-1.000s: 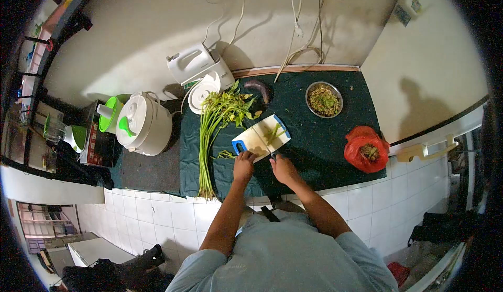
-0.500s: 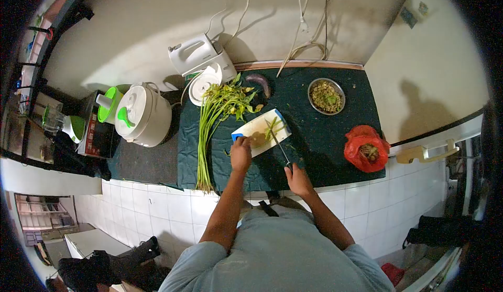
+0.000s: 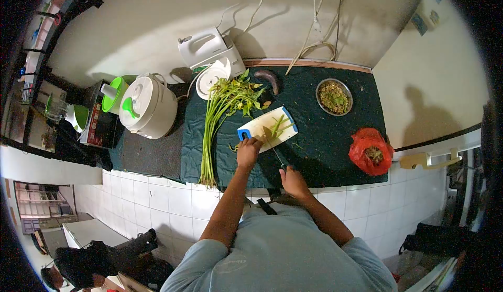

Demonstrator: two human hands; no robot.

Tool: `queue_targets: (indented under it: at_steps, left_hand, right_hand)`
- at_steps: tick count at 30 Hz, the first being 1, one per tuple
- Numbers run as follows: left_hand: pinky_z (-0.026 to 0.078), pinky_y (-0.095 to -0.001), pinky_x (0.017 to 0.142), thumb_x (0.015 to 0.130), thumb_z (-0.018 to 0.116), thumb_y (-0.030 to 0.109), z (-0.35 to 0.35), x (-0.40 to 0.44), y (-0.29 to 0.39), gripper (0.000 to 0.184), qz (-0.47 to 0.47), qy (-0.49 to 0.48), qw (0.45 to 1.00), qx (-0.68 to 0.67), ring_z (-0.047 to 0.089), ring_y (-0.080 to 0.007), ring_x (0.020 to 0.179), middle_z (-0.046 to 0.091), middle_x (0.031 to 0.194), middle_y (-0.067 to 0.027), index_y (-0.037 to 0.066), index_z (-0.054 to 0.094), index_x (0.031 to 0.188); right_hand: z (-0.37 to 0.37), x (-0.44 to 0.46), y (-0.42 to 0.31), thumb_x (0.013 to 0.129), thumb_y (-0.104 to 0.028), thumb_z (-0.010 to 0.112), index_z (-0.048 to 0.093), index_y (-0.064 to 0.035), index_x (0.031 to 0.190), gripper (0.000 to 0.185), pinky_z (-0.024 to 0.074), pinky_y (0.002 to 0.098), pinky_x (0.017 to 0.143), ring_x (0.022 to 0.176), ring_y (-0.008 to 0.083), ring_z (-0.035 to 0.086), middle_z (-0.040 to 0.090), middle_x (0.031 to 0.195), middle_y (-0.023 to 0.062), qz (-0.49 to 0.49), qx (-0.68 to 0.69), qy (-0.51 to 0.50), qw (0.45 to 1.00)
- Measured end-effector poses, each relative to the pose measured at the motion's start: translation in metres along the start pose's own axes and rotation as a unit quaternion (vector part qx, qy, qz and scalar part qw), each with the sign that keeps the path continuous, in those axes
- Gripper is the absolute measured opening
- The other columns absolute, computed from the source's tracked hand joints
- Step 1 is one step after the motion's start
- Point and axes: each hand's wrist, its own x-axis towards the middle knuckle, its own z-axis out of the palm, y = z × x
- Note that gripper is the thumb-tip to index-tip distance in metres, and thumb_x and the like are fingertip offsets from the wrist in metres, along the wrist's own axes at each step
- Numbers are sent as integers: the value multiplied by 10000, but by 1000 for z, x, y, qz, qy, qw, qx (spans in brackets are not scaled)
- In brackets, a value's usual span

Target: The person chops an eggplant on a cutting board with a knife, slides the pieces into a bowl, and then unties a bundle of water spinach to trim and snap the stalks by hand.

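My left hand [image 3: 249,152] is closed at the near left edge of a white cutting board [image 3: 259,129], beside its blue handle end; its fingertips are partly hidden. In my right hand [image 3: 294,181] is a knife [image 3: 276,153] with a dark handle, its blade slanting up and left over the board. Cut green stem pieces [image 3: 280,126] lie on the board's right half. Left of the board lies a bunch of long-stemmed leafy greens [image 3: 212,129], its leaves toward the wall. A purple eggplant [image 3: 270,78] rests behind the board.
To the right are a metal bowl [image 3: 334,97] of chopped greens and a red plastic bag [image 3: 361,158] holding scraps. A white hand mixer [image 3: 207,51] on its stand and a white rice cooker [image 3: 149,107] stand left. Dark green cloth [image 3: 325,145] covers the table.
The knife has shifted left across the board, away from the cut pieces and closer to my left hand. The view has shifted slightly. My left hand remains at the board's edge.
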Motion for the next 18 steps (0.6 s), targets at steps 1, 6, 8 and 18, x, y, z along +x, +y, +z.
queue_targets:
  at_steps: [1,6,8,18]
  left_hand:
    - [462,-436,825,826,559,179,1,0,0,221,6,14,1000,0,603,-286,964,660,1008,-58,147,701,993]
    - [456,-435,840,834,520,152,-1,2,0,240,10,23,1000,-11,601,-284,963,659,981,-56,146,699,993]
    - [451,-434,849,830,516,152,0,2,0,241,5,27,1000,2,597,-284,976,660,981,-62,130,686,1000]
    - [499,-434,774,891,544,141,-11,17,7,151,-160,8,978,-133,632,-339,901,670,946,-136,60,640,976]
  right_hand:
    - [2,2,0,974,-328,473,542,58,945,393,487,567,678,749,484,620,630,792,301,-6,0,10,1000]
    - [3,3,-9,972,-324,476,541,55,945,385,487,576,679,742,492,617,630,786,304,12,10,2,1000]
    - [1,2,-14,972,-324,476,539,57,949,386,489,577,676,737,496,616,630,783,303,22,10,-1,1000]
    - [-10,-1,-28,977,-344,475,515,45,1055,398,489,553,662,747,487,617,633,797,291,6,42,56,998]
